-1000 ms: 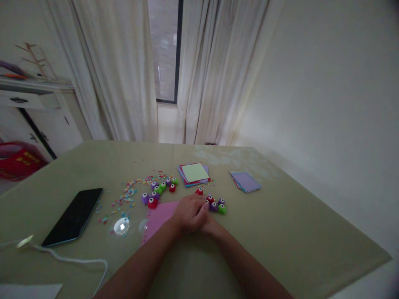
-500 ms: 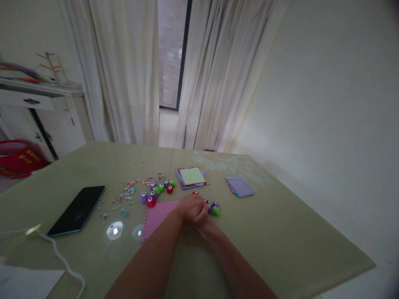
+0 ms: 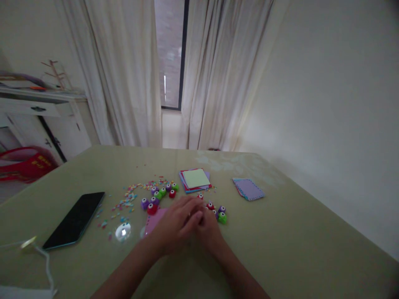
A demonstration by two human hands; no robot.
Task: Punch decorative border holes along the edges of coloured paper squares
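The pink sheet lies on the counter, partly under the left hand in this view. That hand now spreads farther over it than half a second ago, so less of the sheet shows. To the sheet's right, the right hand meets the left, whose bent fingers lie across it. Neither looks fully released; whether either is clenched or grips something small between the palms, I cannot tell.

One group of eyed beads sits at the sheet's far edge, the nearest red one at its corner; more eyed pieces lie right of the sheet, just past the right hand. Beyond the sheet is a card stack, with a purple-topped pile farther right. Scattered bits and a dark tablet are to its left.

The hands hide the sheet's right side and some eyed pieces; the inner fingers blur together. The picture's bottom edge cuts off a white paper, left of the sheet.
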